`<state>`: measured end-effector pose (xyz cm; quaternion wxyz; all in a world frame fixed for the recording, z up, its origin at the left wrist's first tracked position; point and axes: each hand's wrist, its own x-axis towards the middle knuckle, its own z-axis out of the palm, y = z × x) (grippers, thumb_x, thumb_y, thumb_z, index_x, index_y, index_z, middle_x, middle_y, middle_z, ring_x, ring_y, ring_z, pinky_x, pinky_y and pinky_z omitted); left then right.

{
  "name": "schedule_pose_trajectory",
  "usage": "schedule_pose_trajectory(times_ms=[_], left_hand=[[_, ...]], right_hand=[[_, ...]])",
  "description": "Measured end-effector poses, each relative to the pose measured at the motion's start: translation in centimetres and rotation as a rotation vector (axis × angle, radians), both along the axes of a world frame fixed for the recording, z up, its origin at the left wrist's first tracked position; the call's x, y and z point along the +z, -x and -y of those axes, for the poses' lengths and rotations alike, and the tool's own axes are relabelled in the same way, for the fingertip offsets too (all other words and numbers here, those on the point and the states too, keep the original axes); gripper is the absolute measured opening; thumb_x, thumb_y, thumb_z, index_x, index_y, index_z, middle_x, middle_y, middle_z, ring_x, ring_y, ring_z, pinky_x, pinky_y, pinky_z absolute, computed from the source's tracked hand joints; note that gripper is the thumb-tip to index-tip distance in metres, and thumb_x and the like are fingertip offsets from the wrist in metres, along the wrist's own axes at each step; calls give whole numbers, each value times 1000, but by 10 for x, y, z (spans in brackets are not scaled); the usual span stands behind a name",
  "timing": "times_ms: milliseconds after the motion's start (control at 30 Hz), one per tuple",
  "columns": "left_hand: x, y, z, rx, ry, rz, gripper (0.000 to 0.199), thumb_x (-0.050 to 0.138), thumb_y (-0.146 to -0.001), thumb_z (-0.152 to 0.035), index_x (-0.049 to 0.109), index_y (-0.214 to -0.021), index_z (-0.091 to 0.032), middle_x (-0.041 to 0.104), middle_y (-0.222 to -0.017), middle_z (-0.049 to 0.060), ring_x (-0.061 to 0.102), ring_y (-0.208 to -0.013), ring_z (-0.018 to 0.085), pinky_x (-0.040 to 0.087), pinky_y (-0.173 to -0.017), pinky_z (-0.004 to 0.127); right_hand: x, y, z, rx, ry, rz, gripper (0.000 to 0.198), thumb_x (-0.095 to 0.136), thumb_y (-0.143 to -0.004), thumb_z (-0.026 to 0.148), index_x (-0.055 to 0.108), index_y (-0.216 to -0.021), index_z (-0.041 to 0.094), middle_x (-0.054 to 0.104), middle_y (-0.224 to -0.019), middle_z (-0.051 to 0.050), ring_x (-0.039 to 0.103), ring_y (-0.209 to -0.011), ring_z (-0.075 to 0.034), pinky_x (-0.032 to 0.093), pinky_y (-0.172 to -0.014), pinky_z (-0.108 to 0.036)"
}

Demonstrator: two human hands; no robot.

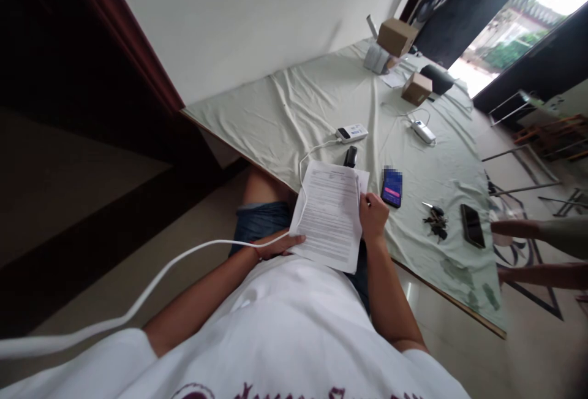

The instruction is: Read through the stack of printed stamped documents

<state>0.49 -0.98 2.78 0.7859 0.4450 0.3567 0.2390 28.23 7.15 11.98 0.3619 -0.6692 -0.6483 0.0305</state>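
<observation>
Printed sheets of paper lie tilted over the table's near edge and my lap. At their lower left corner my left hand grips them, thumb on top and the other fingers mostly hidden. My right hand is closed at the right edge of the stack, its fingers curled around the paper's margin. A small dark spot shows between those fingers, too small to name. A white cable passes over my left wrist and across the sheets to a white power bank. Just beyond the paper's top edge lies a small black object.
On the cloth-covered table are a lit phone, keys, a dark phone and a second white device. Cardboard boxes stand farther back. Another person's arms reach in from the right.
</observation>
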Motion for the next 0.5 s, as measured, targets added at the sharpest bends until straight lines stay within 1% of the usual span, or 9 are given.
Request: schedule_pose_trajectory(times_ms=[33, 133, 167, 233, 300, 367, 433, 500], left_hand=[[0, 1, 0, -6, -9, 5, 85, 72, -81, -67, 54, -148, -18, 60, -147, 15, 56, -135, 34, 46, -111, 45], [1, 2, -1, -25, -41, -10, 82, 70, -84, -65, 53, -149, -19, 56, -152, 13, 54, -136, 33, 45, -112, 44], [1, 3, -1, -29, -58, -16, 81, 69, -84, -65, 53, -149, -19, 56, -152, 13, 54, -137, 33, 44, -113, 43], [3, 3, -1, -27, -90, -19, 80, 69, -84, -65, 54, -148, -19, 57, -151, 13, 54, -137, 33, 41, -115, 43], [6, 3, 0, -22, -90, -17, 80, 69, -84, -65, 54, -148, -18, 58, -150, 13, 53, -136, 34, 42, -115, 41], [9, 3, 1, -13, -64, -15, 81, 69, -84, -64, 54, -147, -17, 60, -148, 13, 54, -135, 35, 44, -111, 40], [13, 3, 3, -4, -29, -28, 80, 69, -84, -64, 55, -147, -17, 63, -144, 13, 56, -132, 35, 48, -106, 39], [15, 3, 3, 30, -33, -81, 78, 71, -82, -65, 59, -142, -17, 68, -136, 13, 60, -126, 35, 51, -100, 40]], right_hand=[[0, 1, 2, 13, -31, 1, 37, 48, -95, 44, 67, -74, 19, 60, -69, -2, 49, -65, -16, 37, -67, -29], [0, 2, 10, 7, -116, -66, 35, 50, -96, 46, 71, -98, 18, 60, -70, 0, 50, -63, -15, 39, -65, -28], [0, 2, 13, 6, -142, -95, 34, 52, -96, 46, 71, -101, 18, 59, -69, 1, 50, -62, -14, 39, -64, -27], [2, 0, 20, 43, -198, -144, 31, 56, -95, 46, 71, -94, 19, 59, -71, 1, 49, -60, -14, 40, -62, -27], [6, -3, 28, 139, -251, -175, 27, 61, -94, 44, 71, -86, 20, 63, -80, -2, 52, -66, -15, 43, -65, -29], [12, -7, 38, 266, -266, -186, 19, 66, -92, 39, 72, -86, 22, 69, -88, -5, 58, -77, -18, 48, -73, -33], [18, -11, 49, 412, -220, -170, 11, 68, -92, 33, 74, -88, 25, 73, -91, -4, 61, -88, -20, 50, -84, -37], [23, -14, 59, 545, -135, -136, 9, 67, -93, 28, 76, -91, 27, 76, -93, -4, 61, -94, -22, 49, -90, -41]])
